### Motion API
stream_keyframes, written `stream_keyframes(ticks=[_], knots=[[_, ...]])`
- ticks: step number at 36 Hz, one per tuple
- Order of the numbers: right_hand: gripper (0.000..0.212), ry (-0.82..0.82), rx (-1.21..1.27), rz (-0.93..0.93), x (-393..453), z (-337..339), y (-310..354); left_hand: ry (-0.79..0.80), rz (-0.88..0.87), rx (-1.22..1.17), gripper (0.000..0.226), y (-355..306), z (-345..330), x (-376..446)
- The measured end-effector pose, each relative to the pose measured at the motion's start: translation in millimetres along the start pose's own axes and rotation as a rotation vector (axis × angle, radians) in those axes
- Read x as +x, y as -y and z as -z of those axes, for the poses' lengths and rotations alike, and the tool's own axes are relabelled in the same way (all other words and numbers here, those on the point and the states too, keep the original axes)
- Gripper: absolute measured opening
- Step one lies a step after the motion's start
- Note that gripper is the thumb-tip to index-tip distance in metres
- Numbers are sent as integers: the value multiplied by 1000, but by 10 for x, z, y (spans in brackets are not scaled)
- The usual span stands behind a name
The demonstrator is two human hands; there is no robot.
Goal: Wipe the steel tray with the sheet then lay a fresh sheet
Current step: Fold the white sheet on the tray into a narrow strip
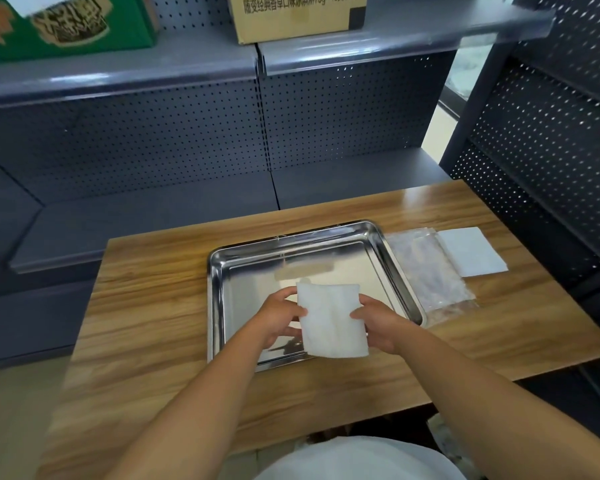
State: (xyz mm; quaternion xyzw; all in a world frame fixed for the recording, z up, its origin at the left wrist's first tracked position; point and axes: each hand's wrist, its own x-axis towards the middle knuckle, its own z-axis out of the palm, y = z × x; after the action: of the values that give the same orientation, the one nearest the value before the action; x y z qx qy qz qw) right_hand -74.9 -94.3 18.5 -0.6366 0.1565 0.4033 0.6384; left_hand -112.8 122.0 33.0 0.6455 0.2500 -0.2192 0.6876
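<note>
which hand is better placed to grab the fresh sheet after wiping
Probably the right hand. The fresh sheet lies on the table right of the tray, past the plastic bag, on that hand's side. The left hand would have to cross over.

Green box [63,24] blurred, cropped; tray [291,265] near edge behind sheet [331,320]

Both hands hold a white sheet over the steel tray

The left hand [280,317] and right hand [378,323] pinch the white sheet [331,320] by its side edges above the steel tray [243,271] on the counter [153,306].
</note>
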Motion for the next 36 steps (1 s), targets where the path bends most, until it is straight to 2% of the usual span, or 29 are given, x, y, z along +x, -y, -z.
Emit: stream_keyframes(ticks=[5,10,13,15,19,23,26,31,33,36], knots=[[44,-20,-47,19,-1,-107,129,-78,-89,42,48,-60,-144,89],[49,13,18,24,44,-181,229,-88,-127,81,46,-148,-346,186],[34,50,51,29,70,-172,287,-68,-85,38,33,-197,-458,228],[22,45,40,30,118,-126,306,-48,-49,26,32,-237,-517,253],[40,4,-41,24,240,37,297,14,12,83,38,-303,-583,284],[30,-27,-107,4,331,198,266,98,101,135,46,-346,-640,344],[33,1,-161,-7,433,311,246,118,146,176,51,-357,-689,428],[20,3,-273,16,595,452,251,155,210,179,58,-401,-700,572],[20,-58,-340,27,656,509,266,118,211,173,55,-426,-666,630],[14,-177,-387,54,670,624,306,-21,155,127,40,-460,-540,642]])
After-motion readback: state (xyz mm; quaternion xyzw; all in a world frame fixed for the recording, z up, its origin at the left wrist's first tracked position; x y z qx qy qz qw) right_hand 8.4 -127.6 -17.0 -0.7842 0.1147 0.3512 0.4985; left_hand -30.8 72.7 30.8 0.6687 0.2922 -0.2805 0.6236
